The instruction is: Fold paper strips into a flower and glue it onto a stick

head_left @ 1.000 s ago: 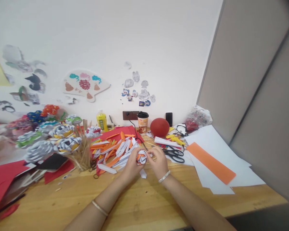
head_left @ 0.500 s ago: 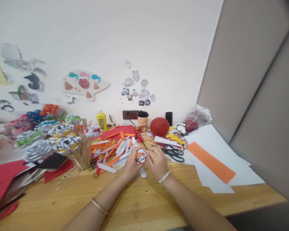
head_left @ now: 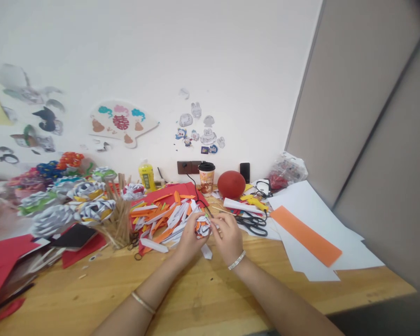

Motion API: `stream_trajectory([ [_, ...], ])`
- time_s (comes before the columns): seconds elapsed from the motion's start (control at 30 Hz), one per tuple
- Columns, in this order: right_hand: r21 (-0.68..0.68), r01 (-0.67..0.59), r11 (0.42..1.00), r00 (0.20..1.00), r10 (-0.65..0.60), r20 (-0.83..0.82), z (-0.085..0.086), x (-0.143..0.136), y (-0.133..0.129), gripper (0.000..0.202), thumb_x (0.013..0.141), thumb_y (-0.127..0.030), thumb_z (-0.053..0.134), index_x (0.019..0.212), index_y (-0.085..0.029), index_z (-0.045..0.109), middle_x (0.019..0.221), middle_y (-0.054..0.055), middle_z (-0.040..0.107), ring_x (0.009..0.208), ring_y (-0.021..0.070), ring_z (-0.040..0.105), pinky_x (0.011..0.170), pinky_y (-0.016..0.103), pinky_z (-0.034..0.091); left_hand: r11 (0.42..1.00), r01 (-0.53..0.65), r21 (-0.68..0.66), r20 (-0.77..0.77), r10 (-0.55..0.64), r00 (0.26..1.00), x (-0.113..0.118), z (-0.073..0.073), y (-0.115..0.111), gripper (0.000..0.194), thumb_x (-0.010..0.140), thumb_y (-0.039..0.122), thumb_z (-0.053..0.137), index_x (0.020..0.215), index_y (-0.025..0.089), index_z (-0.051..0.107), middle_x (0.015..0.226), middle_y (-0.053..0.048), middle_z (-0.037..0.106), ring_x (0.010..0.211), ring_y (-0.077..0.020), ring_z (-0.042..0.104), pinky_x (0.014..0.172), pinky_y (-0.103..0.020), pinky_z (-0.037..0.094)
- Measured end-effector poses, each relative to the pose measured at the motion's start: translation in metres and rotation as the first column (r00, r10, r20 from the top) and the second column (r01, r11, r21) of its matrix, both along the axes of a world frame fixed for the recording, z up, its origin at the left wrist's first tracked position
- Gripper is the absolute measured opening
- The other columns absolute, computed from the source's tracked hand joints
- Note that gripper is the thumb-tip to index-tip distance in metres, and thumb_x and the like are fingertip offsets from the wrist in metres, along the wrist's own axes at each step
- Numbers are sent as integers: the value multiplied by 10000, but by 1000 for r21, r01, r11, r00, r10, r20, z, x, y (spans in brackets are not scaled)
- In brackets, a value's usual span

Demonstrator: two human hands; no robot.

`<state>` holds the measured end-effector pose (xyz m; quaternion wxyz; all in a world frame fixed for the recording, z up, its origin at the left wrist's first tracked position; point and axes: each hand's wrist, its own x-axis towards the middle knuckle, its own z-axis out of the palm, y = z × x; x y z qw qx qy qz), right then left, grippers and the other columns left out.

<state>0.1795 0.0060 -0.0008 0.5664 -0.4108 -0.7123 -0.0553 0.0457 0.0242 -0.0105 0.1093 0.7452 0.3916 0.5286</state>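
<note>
A small paper flower (head_left: 203, 227) of white and orange folds is in my left hand (head_left: 189, 240), whose fingers curl around its left side. At the flower's right edge, the thumb and fingertips of my right hand (head_left: 228, 238) pinch the paper; exactly which fold they grip is too small to tell. Just behind my hands lies a heap of folded white and orange paper strips (head_left: 164, 217). A single white strip (head_left: 206, 252) lies on the wooden table (head_left: 196, 298) below the flower.
Black scissors (head_left: 254, 225) and a yellow glue gun (head_left: 257, 202) lie to the right, beside white sheets (head_left: 290, 233) and an orange strip (head_left: 308, 235). A cup (head_left: 206, 179) and red balloon-like ball (head_left: 231, 185) stand behind. Finished paper flowers (head_left: 54, 219) and wooden sticks (head_left: 117, 219) crowd the left.
My right fingers have shifted slightly at the flower's edge. The flower stays in my left hand, and the whole view has moved a little.
</note>
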Motion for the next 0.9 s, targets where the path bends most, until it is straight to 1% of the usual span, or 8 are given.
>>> stream_trajectory([
  [0.07, 5, -31, 1000, 999, 31, -13, 0, -2, -1, 226, 816, -148, 439, 912, -206, 635, 876, 72, 566, 848, 195, 519, 746, 342, 444, 1000, 0, -11, 5, 0, 1000, 0, -1, 0, 416, 675, 110, 545, 1060, 209, 421, 1036, -58, 517, 1008, -213, 501, 871, -370, 409],
  [0.23, -11, -78, 997, 997, 78, -17, -2, -7, -5, 303, 817, -131, 415, 1046, -222, 593, 946, 85, 565, 895, 207, 510, 774, 365, 444, 999, 3, -45, 19, -2, 1000, -3, -1, 0, 441, 670, 108, 556, 1074, 205, 411, 1067, -64, 503, 1019, -214, 493, 874, -359, 407],
  [0.37, -31, -104, 994, 995, 103, -16, -5, -10, -6, 333, 820, -123, 398, 1099, -204, 561, 1010, 101, 547, 944, 213, 494, 800, 370, 441, 998, 9, -65, 40, -7, 999, -3, 1, -1, 444, 664, 118, 564, 1071, 205, 409, 1056, -64, 501, 999, -214, 500, 857, -353, 415],
  [0.5, -50, -116, 992, 993, 115, -14, -5, -10, -8, 335, 818, -124, 391, 1099, -204, 554, 1021, 100, 545, 952, 213, 494, 820, 377, 431, 997, 15, -81, 53, -11, 999, -2, 4, -3, 442, 660, 111, 559, 1067, 201, 411, 1043, -65, 504, 996, -215, 499, 851, -351, 416],
  [0.6, -65, -130, 989, 991, 127, -45, -3, -9, -9, 307, 814, -133, 402, 1069, -194, 561, 999, 97, 551, 950, 209, 498, 829, 368, 429, 996, 19, -84, 56, -14, 998, -2, 3, -3, 443, 657, 99, 555, 1063, 203, 413, 1041, -61, 506, 988, -211, 504, 846, -341, 420],
  [0.73, -45, -145, 988, 986, 140, -88, -2, -10, -10, 273, 808, -135, 415, 1013, -189, 587, 965, 94, 560, 944, 206, 504, 829, 362, 429, 997, 37, -75, 59, -33, 998, -2, 2, -2, 441, 650, 103, 565, 1052, 199, 414, 1046, -60, 500, 995, -211, 497, 861, -340, 411],
  [0.83, -32, -155, 987, 985, 152, -82, -1, -10, -10, 282, 795, -129, 423, 1006, -201, 595, 960, 88, 566, 933, 206, 511, 820, 365, 429, 996, 41, -80, 52, -37, 998, -2, 3, -2, 443, 645, 104, 568, 1050, 192, 412, 1045, -64, 500, 995, -212, 492, 865, -346, 405],
  [0.9, -42, -153, 987, 982, 148, -115, 0, -8, -8, 284, 786, -132, 435, 1010, -204, 594, 962, 85, 569, 933, 205, 514, 819, 361, 431, 996, 38, -80, 52, -34, 998, -3, 4, -2, 425, 662, 122, 566, 1051, 194, 411, 1041, -65, 502, 990, -209, 496, 860, -342, 406],
])
